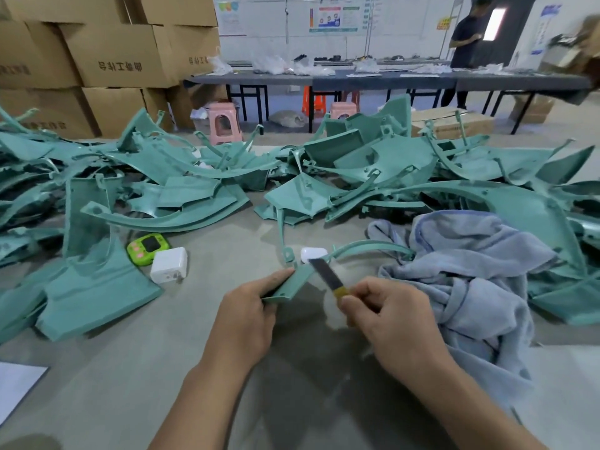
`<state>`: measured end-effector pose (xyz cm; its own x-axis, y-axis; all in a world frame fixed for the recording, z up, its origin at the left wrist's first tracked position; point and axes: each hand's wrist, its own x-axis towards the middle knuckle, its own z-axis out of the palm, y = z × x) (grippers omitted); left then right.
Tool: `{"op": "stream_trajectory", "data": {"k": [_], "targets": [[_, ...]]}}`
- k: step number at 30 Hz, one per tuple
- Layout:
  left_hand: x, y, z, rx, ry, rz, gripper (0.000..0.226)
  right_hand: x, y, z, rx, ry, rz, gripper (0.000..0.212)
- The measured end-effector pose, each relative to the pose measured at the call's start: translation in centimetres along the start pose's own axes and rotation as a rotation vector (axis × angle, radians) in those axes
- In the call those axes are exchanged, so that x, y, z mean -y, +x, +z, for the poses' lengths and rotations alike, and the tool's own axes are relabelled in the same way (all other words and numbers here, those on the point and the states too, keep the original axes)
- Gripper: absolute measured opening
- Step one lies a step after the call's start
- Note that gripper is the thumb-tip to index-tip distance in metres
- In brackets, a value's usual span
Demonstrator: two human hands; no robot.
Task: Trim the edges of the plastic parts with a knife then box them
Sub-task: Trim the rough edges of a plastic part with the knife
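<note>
My left hand grips the near end of a teal plastic part, a flat tab from which a thin curved strip arcs right toward the cloth. My right hand pinches a small knife by its yellow-wrapped handle. The dark blade points up and left, its tip at the part's upper edge. Both hands hover just above the grey table. Large heaps of similar teal parts lie across the far half of the table.
A crumpled blue-grey cloth lies right of my hands. A green timer, a white charger and a white case sit beyond them. Cardboard boxes are stacked back left. A person stands by far tables.
</note>
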<state>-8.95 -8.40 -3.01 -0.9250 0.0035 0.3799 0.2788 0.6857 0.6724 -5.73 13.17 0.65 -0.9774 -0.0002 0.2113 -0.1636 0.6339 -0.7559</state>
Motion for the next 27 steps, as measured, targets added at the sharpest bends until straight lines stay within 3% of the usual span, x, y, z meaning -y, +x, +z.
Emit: {"op": "stream_trajectory", "data": {"k": [3, 5, 9, 11, 16, 19, 23, 25, 27], "targets": [[-0.1, 0.2, 0.0, 0.01, -0.01, -0.026, 0.059, -1.5, 1.8, -1.7, -0.222, -0.112, 0.16, 0.019], [-0.2, 0.2, 0.1, 0.012, -0.017, -0.035, 0.061, -2.0, 2.1, -2.4, -0.305, -0.042, 0.155, 0.019], [-0.4, 0.0, 0.1, 0.011, -0.014, -0.006, 0.062, -0.4, 0.7, -0.6, -0.068, 0.068, -0.074, 0.014], [-0.4, 0.1, 0.1, 0.005, -0.019, -0.006, 0.061, -0.5, 1.1, 0.3, -0.056, 0.017, -0.076, 0.017], [-0.3, 0.2, 0.3, -0.007, -0.04, -0.059, 0.06, -4.6, 3.6, -3.1, -0.4, -0.157, 0.306, 0.037], [-0.4, 0.1, 0.3, 0.007, -0.051, -0.055, 0.059, -5.3, 3.7, -4.3, -0.475, -0.122, 0.356, 0.035], [-0.7, 0.1, 0.4, 0.013, -0.08, -0.068, 0.056, -2.6, 2.7, -2.1, -0.232, 0.069, 0.092, 0.028], [-1.1, 0.3, 0.4, 0.012, -0.172, -0.138, 0.056, -2.9, 2.8, -1.5, -0.21, 0.029, 0.106, 0.031], [-1.7, 0.7, 0.4, 0.032, -0.316, -0.253, 0.063, -4.6, 3.5, -2.5, -0.32, -0.094, 0.241, 0.038]]}}
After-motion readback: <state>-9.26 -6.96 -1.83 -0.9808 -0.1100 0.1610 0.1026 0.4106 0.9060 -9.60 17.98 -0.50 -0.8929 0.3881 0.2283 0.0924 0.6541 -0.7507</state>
